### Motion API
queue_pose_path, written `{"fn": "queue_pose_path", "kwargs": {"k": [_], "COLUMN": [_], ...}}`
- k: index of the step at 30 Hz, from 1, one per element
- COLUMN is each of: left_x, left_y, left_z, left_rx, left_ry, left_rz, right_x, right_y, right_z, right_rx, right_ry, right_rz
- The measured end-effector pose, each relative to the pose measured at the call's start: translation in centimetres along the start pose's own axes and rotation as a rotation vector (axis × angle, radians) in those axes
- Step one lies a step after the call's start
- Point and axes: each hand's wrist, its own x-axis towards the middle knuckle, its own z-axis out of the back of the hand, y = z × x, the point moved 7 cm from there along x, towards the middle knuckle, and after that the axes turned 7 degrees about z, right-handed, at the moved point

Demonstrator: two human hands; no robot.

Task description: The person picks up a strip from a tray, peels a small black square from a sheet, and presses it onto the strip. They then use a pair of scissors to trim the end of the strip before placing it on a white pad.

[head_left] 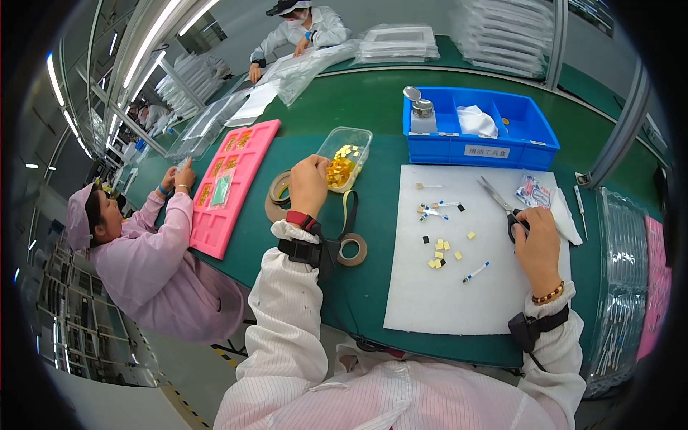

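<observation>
My left hand point(308, 188) is closed at the left rim of a clear plastic tub point(364, 142). Inside that tub lie many small yellow-orange pieces point(339, 172) and some pale squares. Whatever its fingertips hold, if anything, is hidden. On the right, my right hand point(539, 247) grips the black handles of a pair of scissors point(496, 195); the blades point away to the upper left over a white sheet point(423, 308). Scattered on this sheet are pale yellow foam squares point(439, 245), small black squares point(426, 240) and several short white-and-blue strips point(476, 272).
A blue divided bin point(481, 157) with a metal-topped bottle point(423, 115) and white cloth point(476, 122) stands behind the sheet. Tape rolls point(352, 250) lie near my left wrist. A co-worker point(154, 244) sits left at a pink tray point(244, 165). Clear trays point(622, 287) stack at right.
</observation>
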Motion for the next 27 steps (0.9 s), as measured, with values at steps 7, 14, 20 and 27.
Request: {"fn": "queue_pose_path", "kwargs": {"k": [7,14,20,27], "left_x": [-0.7,-6.2,-13.6,-14.6], "left_y": [-3.2,-10.1,-13.6,-13.8], "left_z": [2.6,1.0,-3.5,-5.5], "left_rx": [0.008,0.181,-0.158,-0.084], "left_ry": [-0.292,0.168,0.393,0.518], "left_rz": [-0.278,-0.131,-0.355,-0.436], "right_x": [0.8,0.8,0.9,0.6], "right_y": [1.1,1.1,2.1,2.7], "right_z": [0.6,0.7,0.8,0.9], "right_rx": [-0.001,-0.006,0.019,0.031], "right_ry": [-0.092,-0.099,-0.105,-0.111], "right_rz": [0.078,0.096,0.159,0.15]}}
